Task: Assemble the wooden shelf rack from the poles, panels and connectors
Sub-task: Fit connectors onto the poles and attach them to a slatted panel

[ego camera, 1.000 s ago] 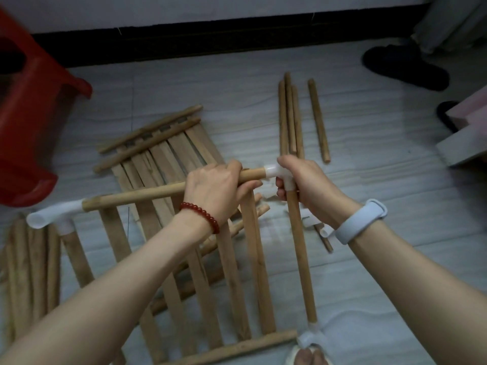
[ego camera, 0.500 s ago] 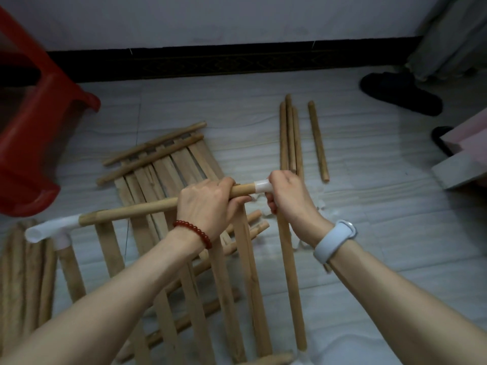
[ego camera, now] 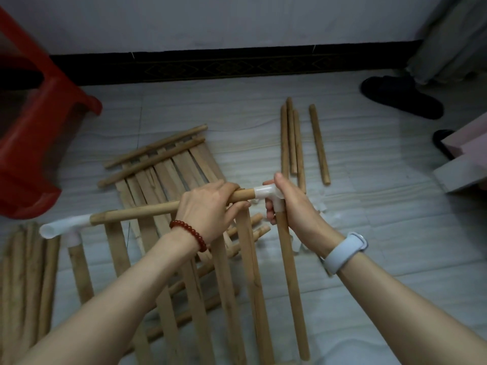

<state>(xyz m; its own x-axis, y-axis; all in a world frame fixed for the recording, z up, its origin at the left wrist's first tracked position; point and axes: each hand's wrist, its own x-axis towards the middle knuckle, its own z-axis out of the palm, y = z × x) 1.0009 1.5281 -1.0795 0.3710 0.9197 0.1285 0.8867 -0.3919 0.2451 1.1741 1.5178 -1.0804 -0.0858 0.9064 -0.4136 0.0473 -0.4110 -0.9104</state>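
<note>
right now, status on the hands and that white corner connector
Left hand grips horizontal wooden pole. Right hand grips white plastic corner connector, both poles seated. Nothing blocking; spare slatted wooden panels lie underneath.

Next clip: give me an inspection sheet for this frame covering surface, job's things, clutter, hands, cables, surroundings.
Surface: pale tiled floor.
Job's things: horizontal pole ends in white corner connector at right and left connector; side pole runs down from the corner connector; slatted panel flat on floor; loose poles; pole bundle.
Clutter: white wrapping scraps.
Hands: left hand grips the horizontal pole; right hand grips the corner connector.
Cables: nothing seen.
Surroundings: red stool, black slipper, curtain.
</note>
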